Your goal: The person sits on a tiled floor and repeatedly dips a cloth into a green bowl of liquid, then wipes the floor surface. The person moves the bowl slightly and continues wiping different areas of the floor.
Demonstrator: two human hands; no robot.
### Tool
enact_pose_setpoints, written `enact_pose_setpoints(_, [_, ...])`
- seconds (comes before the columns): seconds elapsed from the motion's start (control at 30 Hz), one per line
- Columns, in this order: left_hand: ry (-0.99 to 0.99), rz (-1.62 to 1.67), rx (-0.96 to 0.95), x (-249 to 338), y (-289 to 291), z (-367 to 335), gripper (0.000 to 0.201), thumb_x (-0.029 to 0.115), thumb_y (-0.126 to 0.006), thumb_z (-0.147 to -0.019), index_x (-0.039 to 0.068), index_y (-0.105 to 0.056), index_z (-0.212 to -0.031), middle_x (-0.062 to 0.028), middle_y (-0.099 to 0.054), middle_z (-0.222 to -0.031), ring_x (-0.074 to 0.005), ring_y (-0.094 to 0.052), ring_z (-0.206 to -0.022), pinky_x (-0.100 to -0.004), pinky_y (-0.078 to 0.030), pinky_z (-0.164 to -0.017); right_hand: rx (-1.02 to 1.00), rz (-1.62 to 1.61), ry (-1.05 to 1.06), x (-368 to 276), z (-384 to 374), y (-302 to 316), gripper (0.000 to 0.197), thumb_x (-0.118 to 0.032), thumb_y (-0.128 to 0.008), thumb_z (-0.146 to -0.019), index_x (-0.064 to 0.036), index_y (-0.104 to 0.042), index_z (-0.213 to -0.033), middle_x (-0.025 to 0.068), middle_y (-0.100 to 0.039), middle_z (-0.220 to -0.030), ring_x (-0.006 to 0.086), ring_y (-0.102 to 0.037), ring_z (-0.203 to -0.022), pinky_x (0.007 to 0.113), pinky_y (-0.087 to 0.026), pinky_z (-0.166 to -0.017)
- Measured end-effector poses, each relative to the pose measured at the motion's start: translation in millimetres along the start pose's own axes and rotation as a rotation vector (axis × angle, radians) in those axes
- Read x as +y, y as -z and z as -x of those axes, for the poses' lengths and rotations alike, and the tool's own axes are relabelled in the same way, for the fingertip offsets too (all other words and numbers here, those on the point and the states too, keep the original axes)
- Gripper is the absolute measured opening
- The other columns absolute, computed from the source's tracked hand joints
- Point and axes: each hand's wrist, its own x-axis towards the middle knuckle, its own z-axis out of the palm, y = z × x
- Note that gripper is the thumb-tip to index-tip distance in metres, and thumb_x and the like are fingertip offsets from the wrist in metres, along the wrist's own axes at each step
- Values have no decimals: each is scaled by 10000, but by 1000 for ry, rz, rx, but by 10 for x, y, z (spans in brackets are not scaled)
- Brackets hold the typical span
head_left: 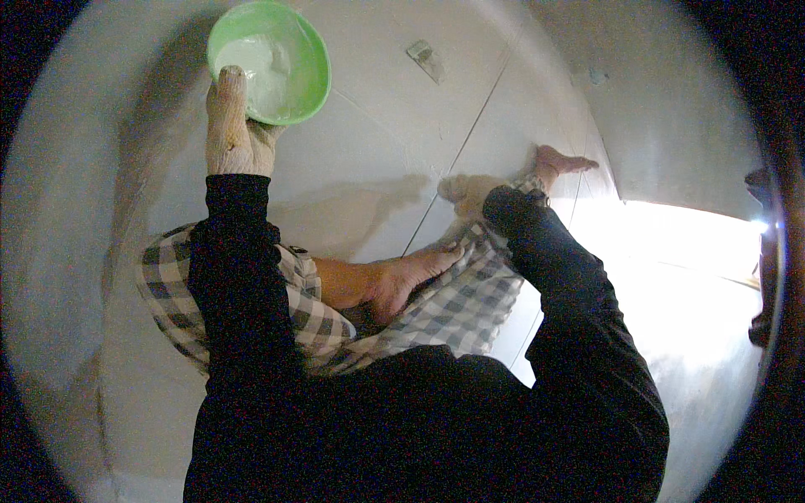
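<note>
My left hand [228, 138], in a pale knitted glove, holds a light green bowl [316, 71] at the upper left. The thumb hooks over its near rim, while the other fingers are mostly hidden under it. White paste [270, 84] coats the inside of the bowl. To the right, my right hand [471, 191], also gloved, hangs over my lower leg in checked trousers [457, 314]. It appears foreshortened and dim, so I cannot make out how its fingers are bent or whether anything is in them.
Beyond the hands, a small flat grey-beige piece [426, 60] lies on the pale surface [369, 126], which has thin dark joint lines. My bare feet [411, 277] are below and right. A curved pale wall [671, 101] rises at the right, above a bright glare.
</note>
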Motion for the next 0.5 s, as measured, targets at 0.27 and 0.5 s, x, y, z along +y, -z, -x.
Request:
enact_pose_setpoints(0.27, [-196,-13,68,366,198,-43,556,369,-673,-900,133,-448,-1351,-88,-513,-1311,-263,-528,-1194,-462,-517,-929,481,177,126,-580,-686,1597,509,-194,-571,-772,-211,-499,-1275,113,-632,-1166,377,-651,-958,478,-524,-834])
enact_pose_setpoints(0.5, [-202,-27,28,140,281,-95,564,304,-679,-905,99,-436,-1372,-101,-505,-1326,-258,-519,-1206,-475,-513,-940,500,509,323,-1048,-1648,2141,412,-213,-562,-779,-114,-562,-1179,181,-671,-999,391,-651,-905,501,-527,-802])
